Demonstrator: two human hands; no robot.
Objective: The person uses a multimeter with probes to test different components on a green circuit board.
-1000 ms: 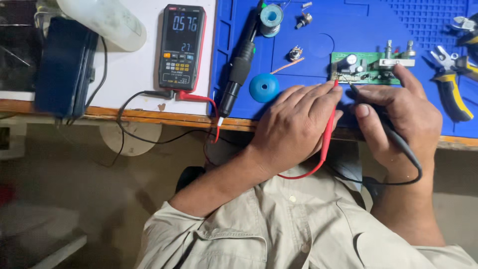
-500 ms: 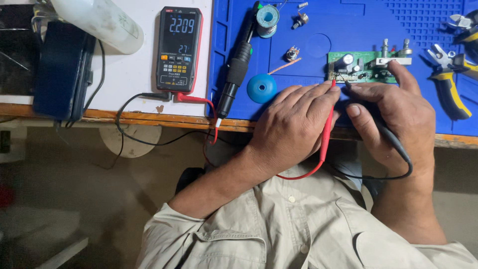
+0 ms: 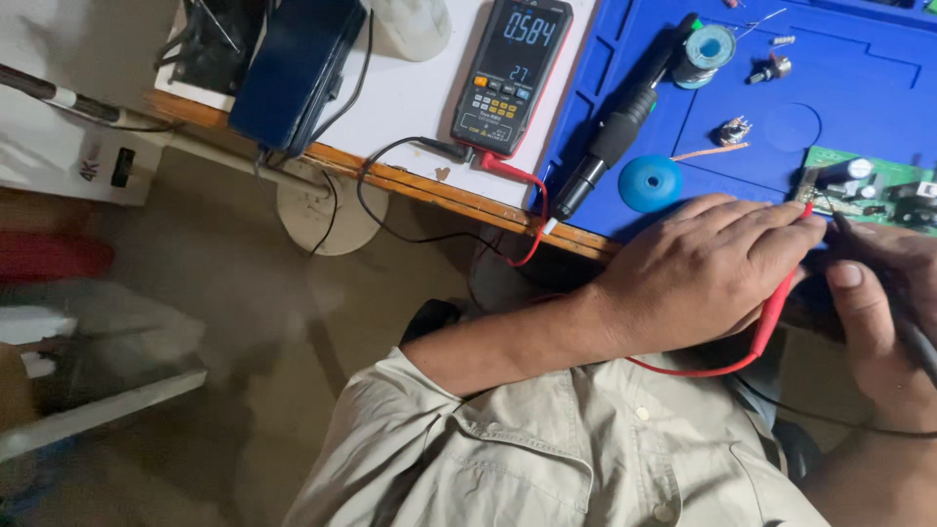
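Observation:
My left hand (image 3: 708, 268) grips a red test probe (image 3: 776, 303), its tip touching the left edge of a green circuit board (image 3: 869, 185) on the blue work mat (image 3: 830, 88). My right hand (image 3: 878, 312), partly cut off at the right edge, holds a black test probe (image 3: 903, 322) whose tip also rests on the board. A black digital multimeter (image 3: 512, 73) with a lit display lies on the white desk surface; its red lead (image 3: 522, 190) and a black lead run off the desk edge toward my hands.
On the mat lie a black soldering handle (image 3: 620, 127), a blue round disc (image 3: 649, 182), a solder spool (image 3: 705, 51) and small components (image 3: 732, 130). A dark blue case (image 3: 293, 68) sits at the desk's left. The wooden desk edge (image 3: 410, 181) runs diagonally above my beige shirt (image 3: 547, 449).
The view has swung to the left and tilted, so my hands and the board now sit at the right edge. The multimeter's reading changed. Both probes stay on the board.

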